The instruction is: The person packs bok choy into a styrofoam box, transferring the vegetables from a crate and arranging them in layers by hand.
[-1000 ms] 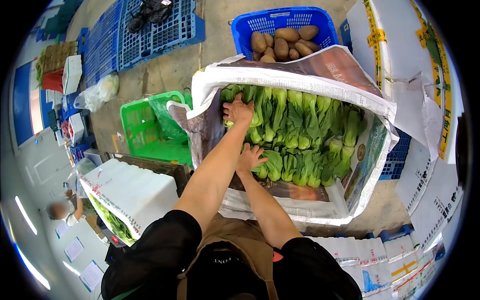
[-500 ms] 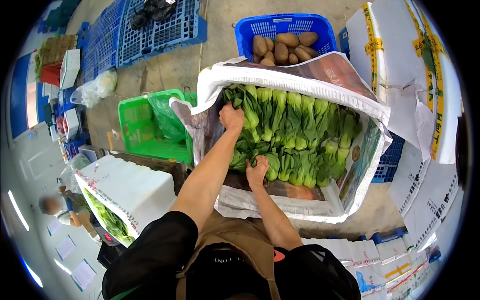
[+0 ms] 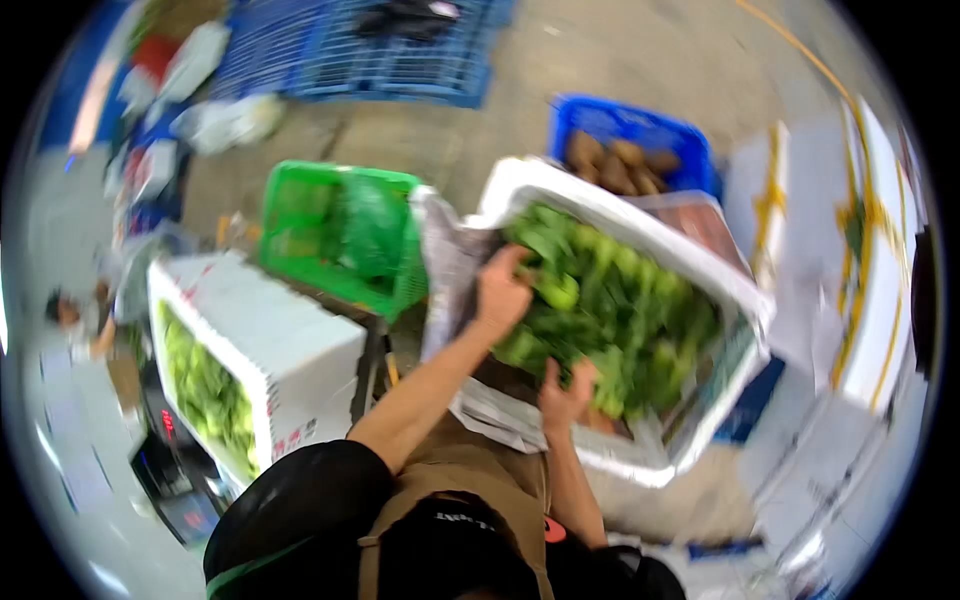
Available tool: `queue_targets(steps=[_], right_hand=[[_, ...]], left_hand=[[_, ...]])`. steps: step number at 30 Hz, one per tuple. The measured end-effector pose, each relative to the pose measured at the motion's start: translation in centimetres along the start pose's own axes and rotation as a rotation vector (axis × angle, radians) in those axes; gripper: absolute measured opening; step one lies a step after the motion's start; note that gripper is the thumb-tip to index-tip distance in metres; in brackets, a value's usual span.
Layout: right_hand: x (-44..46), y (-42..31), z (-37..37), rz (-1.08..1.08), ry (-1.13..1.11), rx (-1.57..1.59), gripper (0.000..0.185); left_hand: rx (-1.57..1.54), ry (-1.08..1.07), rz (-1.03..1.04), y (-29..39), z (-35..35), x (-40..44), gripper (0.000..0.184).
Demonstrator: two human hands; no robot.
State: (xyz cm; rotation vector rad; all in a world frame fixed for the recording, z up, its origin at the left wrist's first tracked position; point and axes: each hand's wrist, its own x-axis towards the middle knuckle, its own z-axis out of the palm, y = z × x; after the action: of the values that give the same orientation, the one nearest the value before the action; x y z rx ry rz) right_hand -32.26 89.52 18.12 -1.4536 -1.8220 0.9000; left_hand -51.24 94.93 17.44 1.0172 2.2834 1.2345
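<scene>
Rows of leafy green vegetables [image 3: 620,310] fill a white box [image 3: 640,468] lined with newspaper. My left hand [image 3: 503,290] is at the box's left side, its fingers bent against the leaves of a bunch; motion blur hides whether they grip it. Lower and to the right, my right hand [image 3: 566,398] touches the near edge of the greens, with thumb and forefinger apart.
Beyond the box is a blue crate [image 3: 690,145] of brown potatoes [image 3: 615,165]. A green crate [image 3: 285,225] stands left, near a white foam box [image 3: 270,310] of greens. White boxes [image 3: 800,240] are stacked right. Another person [image 3: 88,325] is far left.
The whole view has turned and blurred, and the box now appears tilted and farther right. My right hand's thumb and forefinger have spread. My left hand remains at the leaves on the box's left side.
</scene>
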Motion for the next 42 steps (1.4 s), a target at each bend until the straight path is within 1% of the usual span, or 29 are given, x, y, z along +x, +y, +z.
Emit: queue_targets(steps=[2,3,4,5,6,7,9,11,14,15,16,17,18,19,20,21,22,23,24,25,26,27,28,29,31,32,35,41,42], right_hand=[[0.5,-1.6,-2.5,-0.13,0.038,-0.088,0.022],[1.8,-4.3,-4.3,-0.184,-0.022,-0.088,0.023],[2.2,-4.6,-5.7,-0.125,-0.117,-0.107,0.027],[2.8,-6.2,-6.7,-0.092,-0.107,-0.179,0.031],[3.5,-4.8,-7.0,-0.323,0.017,-0.227,0.033],[4.0,-5.5,-7.7,-0.371,0.048,-0.227,0.037],[5.8,-13.8,-10.3,-0.589,-0.038,-0.445,0.045],[7.6,-16.1,-10.5,-0.506,-0.078,-0.136,0.042],[8.3,-22.8,-9.7,-0.655,-0.067,-0.09,0.044],[8.2,-24.9,-9.3,-0.701,-0.048,-0.084,0.046],[7.7,-27.4,-8.5,-0.674,-0.086,0.068,0.047],[7.1,-29.8,-7.3,-0.638,-0.117,0.219,0.049],[6.3,-32.6,-6.7,-0.674,-0.139,0.208,0.05],[5.7,-35.2,-5.8,-0.701,-0.155,0.202,0.05],[5.1,-37.4,-5.2,-0.726,-0.169,0.191,0.051],[5.9,-39.2,-3.7,-0.572,-0.405,0.351,0.039],[5.6,-41.0,-2.0,-0.647,-0.467,0.431,0.039],[3.1,-44.8,-1.7,-0.553,-0.548,0.452,0.036],[2.1,-47.7,-1.0,-0.604,-0.623,0.347,0.034],[0.2,-49.6,1.0,-0.663,-0.58,0.502,0.032],[-0.9,-52.1,1.8,-0.672,-0.695,0.455,0.03],[-2.2,-53.8,3.3,-0.596,-0.778,0.556,0.028],[-3.6,-55.9,4.6,-0.664,-0.909,0.597,0.028],[-4.9,-57.7,6.1,-0.658,-1.019,0.622,0.027],[-7.0,-60.5,9.6,-0.696,-1.173,0.582,0.023],[-9.3,-61.9,10.7,-0.639,-1.229,0.604,0.02],[-13.0,-64.8,15.1,-0.631,-1.4,0.555,0.016],[-21.3,-69.3,20.8,-0.736,-1.577,0.331,0.016],[-23.0,-70.2,21.0,-0.774,-1.595,0.228,0.018]], left_hand=[[-0.153,0.025,0.079,4.7,-3.8,-0.1,0.033],[-0.22,0.027,0.026,5.8,-5.8,-0.2,0.035],[-0.256,0.02,0.076,7.5,-8.2,-0.1,0.037],[-0.268,0.07,0.158,7.6,-9.9,0.0,0.035],[-0.283,0.102,0.169,9.3,-13.1,0.0,0.035],[-0.347,0.186,0.247,10.0,-15.5,-0.1,0.036],[-0.369,0.283,0.334,12.2,-23.5,-1.0,0.035],[-0.308,0.329,0.324,13.3,-31.3,-3.3,0.035],[-0.071,0.55,0.408,12.5,-42.7,-8.5,0.032],[-0.018,0.578,0.388,12.1,-46.3,-10.7,0.031],[0.023,0.571,0.227,11.6,-49.7,-13.3,0.031],[0.147,0.612,0.061,11.7,-52.7,-16.0,0.032],[0.204,0.689,0.026,11.2,-55.2,-18.4,0.031],[0.346,0.688,-0.125,11.1,-57.7,-20.7,0.028],[0.331,0.678,-0.255,9.3,-59.7,-22.7,0.026],[0.422,0.672,-0.405,9.3,-61.6,-24.6,0.025],[0.541,0.635,-0.529,7.9,-62.9,-26.2,0.025],[0.662,0.594,-0.655,5.9,-63.8,-27.5,0.026],[0.682,0.514,-0.763,3.3,-64.6,-28.2,0.03],[0.703,0.431,-0.876,0.1,-65.1,-28.8,0.034],[0.679,0.469,-0.89,-4.6,-64.4,-29.3,0.038],[0.654,0.507,-0.911,-10.0,-62.8,-29.8,0.042],[0.63,0.552,-0.936,-14.1,-61.1,-30.1,0.047],[0.708,0.675,-0.911,-16.3,-59.5,-30.5,0.055],[0.845,0.738,-0.879,-16.1,-58.9,-30.2,0.049],[0.842,0.749,-0.85,-16.2,-58.7,-30.4,0.049],[0.841,0.785,-0.776,-15.8,-58.6,-30.7,0.049],[0.814,0.856,-0.713,-15.6,-58.7,-31.0,0.045],[0.802,0.84,-0.726,-15.3,-58.7,-31.0,0.046]])
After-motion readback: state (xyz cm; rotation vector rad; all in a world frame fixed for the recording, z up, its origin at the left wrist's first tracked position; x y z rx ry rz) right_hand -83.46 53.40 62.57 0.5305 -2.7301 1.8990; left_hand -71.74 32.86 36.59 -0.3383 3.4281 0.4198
